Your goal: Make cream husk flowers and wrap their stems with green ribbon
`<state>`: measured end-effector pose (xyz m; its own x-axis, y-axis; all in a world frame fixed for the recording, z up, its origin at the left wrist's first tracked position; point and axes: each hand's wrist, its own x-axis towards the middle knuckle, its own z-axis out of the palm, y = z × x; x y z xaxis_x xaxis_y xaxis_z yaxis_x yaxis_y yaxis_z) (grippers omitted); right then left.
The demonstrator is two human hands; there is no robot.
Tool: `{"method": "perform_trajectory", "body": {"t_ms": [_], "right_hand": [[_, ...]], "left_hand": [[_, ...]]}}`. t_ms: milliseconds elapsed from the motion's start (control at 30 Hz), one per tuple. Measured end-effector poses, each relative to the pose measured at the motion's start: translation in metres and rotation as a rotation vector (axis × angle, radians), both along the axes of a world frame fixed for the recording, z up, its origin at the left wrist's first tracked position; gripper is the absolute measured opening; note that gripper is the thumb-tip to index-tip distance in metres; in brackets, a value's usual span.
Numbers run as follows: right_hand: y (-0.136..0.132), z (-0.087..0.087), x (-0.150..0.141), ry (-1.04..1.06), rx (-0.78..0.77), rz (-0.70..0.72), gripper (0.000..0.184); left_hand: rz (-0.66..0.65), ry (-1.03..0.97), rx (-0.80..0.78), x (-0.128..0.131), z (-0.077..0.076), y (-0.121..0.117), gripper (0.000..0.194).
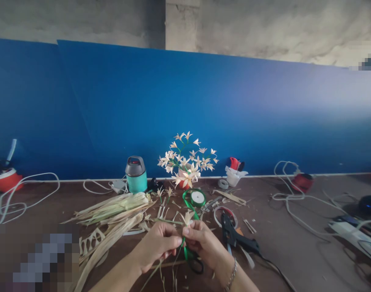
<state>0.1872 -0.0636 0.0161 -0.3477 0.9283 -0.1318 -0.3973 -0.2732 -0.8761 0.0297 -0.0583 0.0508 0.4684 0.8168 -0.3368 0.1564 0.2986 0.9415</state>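
Between my two hands stands a small cream flower (187, 218) made of what looks like dried corn husk. My right hand (205, 242) pinches it at the base with thumb and forefinger. Just below, my left hand (159, 244) has its thumb and forefinger closed on the flower's green stem (183, 242). Green ribbon (188, 205) runs from its spool (198, 197) down behind my right fingers, and a loose length hangs under the hands. Fingers partly hide where ribbon and stem meet.
Corn husks (112, 211) lie at left. A vase of husk flowers (185, 172) stands behind, near a teal-and-grey container (136, 176). To the right are a black glue gun (236, 235), a tape roll (217, 217), a white cup (233, 177) and white cables (290, 198). A blue panel (143, 109) backs the table.
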Motion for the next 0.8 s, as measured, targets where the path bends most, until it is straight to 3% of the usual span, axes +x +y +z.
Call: {"method": "perform_trajectory", "body": {"t_ms": [167,333,567,800], "right_hand": [[0.001,0.003,-0.003,-0.182,-0.019,-0.097,0.035],[0.005,0.002,-0.008,-0.46,0.061,-0.254,0.034],[0.009,-0.004,-0.008,-0.528,0.103,-0.27,0.036],[0.01,-0.009,-0.008,-0.516,0.079,-0.265,0.036]], "left_hand": [[-0.001,0.099,0.124,0.0,-0.001,0.0,0.018],[0.123,0.253,0.225,0.002,-0.009,0.001,0.015],[0.217,0.35,0.518,0.014,-0.023,-0.008,0.018],[0.187,0.266,0.377,0.014,-0.017,-0.01,0.019]]}}
